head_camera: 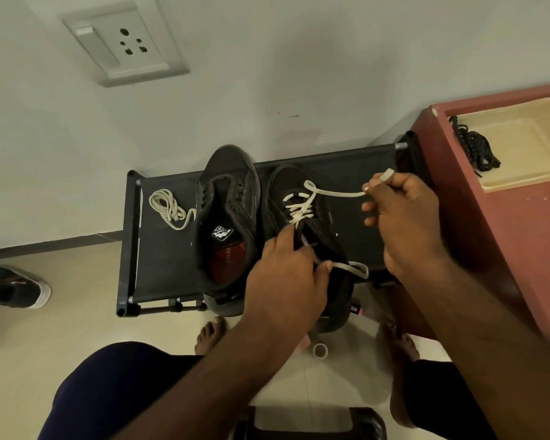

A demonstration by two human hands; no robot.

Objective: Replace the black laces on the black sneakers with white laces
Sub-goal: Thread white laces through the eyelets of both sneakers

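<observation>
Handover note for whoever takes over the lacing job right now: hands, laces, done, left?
Right hand grips one end of the white lace, pulled taut. Left hand pinches the other end by the collar of the right sneaker.
Done: black laces out, in the tray; right sneaker laced partway.
To do: finish it, then lace the bare left sneaker with the spare white lace beside it on the rack.

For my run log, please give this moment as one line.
right-side sneaker: partly laced | right hand: grips white lace | left hand: pinches its other end | left-side sneaker: unlaced | black laces: in cream tray
</observation>
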